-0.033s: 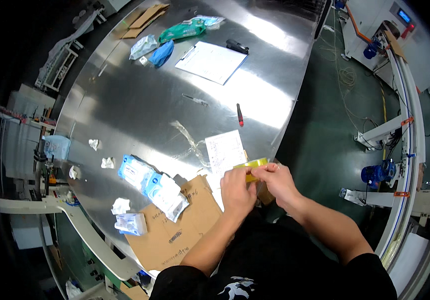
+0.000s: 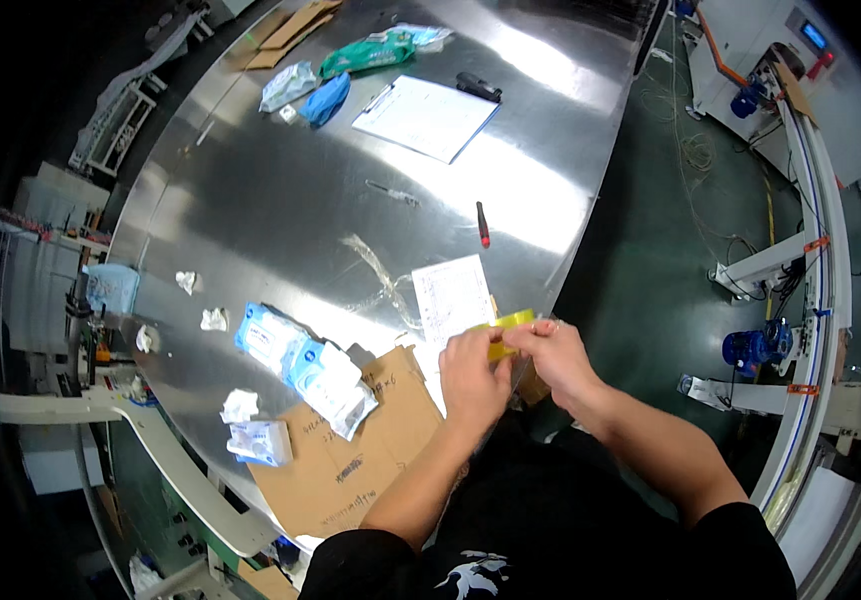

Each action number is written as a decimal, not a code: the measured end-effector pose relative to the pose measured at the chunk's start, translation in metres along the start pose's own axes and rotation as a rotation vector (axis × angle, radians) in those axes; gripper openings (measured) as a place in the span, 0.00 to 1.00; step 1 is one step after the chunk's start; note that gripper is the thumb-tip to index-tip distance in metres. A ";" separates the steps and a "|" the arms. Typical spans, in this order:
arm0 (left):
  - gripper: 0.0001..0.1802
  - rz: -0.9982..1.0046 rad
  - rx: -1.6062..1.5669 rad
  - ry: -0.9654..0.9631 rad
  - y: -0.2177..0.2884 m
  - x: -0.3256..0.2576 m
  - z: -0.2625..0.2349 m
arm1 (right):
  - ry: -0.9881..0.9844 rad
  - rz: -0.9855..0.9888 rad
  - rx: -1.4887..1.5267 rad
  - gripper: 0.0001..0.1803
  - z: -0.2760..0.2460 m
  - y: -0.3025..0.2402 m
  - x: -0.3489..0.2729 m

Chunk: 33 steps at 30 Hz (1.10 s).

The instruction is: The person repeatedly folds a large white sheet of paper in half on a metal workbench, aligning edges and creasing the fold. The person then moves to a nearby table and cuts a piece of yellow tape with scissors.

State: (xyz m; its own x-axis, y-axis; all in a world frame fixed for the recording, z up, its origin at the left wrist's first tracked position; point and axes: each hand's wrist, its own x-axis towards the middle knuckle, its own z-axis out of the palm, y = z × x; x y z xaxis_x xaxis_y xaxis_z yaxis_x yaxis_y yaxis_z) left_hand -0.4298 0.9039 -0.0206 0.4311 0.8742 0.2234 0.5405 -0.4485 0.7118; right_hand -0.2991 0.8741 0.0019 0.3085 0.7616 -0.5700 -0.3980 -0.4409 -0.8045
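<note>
Close in front of me at the table's right edge, both hands meet at a roll of yellow tape (image 2: 515, 320). My left hand (image 2: 473, 372) is closed round its near left side. The fingers of my right hand (image 2: 553, 352) pinch at the roll's right side; whatever lies between the fingertips is too small to make out. Just beyond the roll lies a white sheet of paper (image 2: 450, 298) with writing on it. A flattened brown cardboard piece (image 2: 350, 465) with handwritten marks is to the left of my left forearm.
Blue-and-white wipes packs (image 2: 295, 360) and crumpled tissues (image 2: 213, 319) lie on the metal table (image 2: 280, 215) at the left. A red-and-black screwdriver (image 2: 482, 225), a clipboard (image 2: 425, 118) and a green pack (image 2: 368, 54) are farther off. Machine rails (image 2: 818, 300) stand across the floor at right.
The view has shifted very slightly against the table. Both hands stay at the yellow tape roll, with hardly any movement.
</note>
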 end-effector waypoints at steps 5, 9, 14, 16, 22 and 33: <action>0.17 -0.091 -0.034 -0.022 -0.014 0.012 -0.010 | -0.042 0.122 0.049 0.07 0.012 0.003 0.020; 0.15 -0.075 0.033 -0.052 -0.029 0.018 -0.014 | -0.032 0.156 -0.001 0.06 0.025 -0.002 0.024; 0.11 -0.126 -0.011 -0.040 -0.043 0.029 -0.012 | -0.134 0.138 -0.102 0.08 0.021 -0.014 0.040; 0.10 -0.167 -0.068 -0.021 -0.052 0.033 -0.014 | -0.089 0.042 -0.176 0.10 0.017 -0.021 0.054; 0.07 -0.260 -0.220 -0.029 -0.074 0.052 -0.029 | 0.305 -0.366 -0.994 0.20 0.013 -0.034 0.179; 0.07 -0.041 0.062 -0.026 -0.088 0.067 -0.024 | 0.238 -0.280 -1.216 0.18 0.016 -0.026 0.229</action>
State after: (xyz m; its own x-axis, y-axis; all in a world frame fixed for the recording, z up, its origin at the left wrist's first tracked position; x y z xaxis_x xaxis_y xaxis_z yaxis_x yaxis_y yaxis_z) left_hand -0.4658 1.0065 -0.0518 0.4254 0.8875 0.1772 0.6015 -0.4236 0.6773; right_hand -0.2316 1.0677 -0.1049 0.4509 0.8508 -0.2700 0.7133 -0.5253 -0.4640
